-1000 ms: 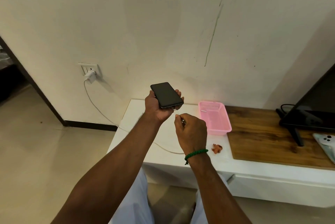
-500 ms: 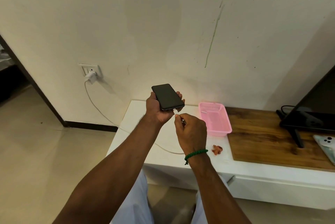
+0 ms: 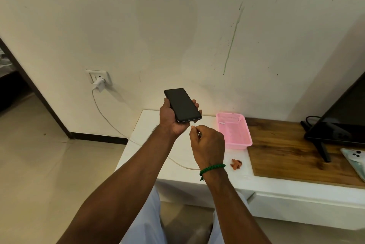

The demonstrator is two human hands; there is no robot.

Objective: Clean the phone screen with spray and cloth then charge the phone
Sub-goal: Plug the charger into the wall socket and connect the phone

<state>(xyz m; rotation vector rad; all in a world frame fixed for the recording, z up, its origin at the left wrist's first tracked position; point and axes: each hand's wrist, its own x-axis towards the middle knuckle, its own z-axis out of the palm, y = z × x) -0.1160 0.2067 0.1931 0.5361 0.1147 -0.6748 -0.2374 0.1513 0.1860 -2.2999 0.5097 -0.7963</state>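
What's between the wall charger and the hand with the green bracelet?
In the head view, a white cable runs from the white charger across the white cabinet toward the right hand.

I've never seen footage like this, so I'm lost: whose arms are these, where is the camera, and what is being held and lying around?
There is no machine here. A person wears a camera on the head, so you look down along their own arms. The left hand holds a dark phone, screen up. The right hand pinches the end of a white charging cable, close under the phone's bottom edge but not yet plugged in. That cable runs back to a charger in the wall socket. On the low white cabinet sit a pink basket, a small orange object, a wooden board, a dark screen on a stand and a second phone.
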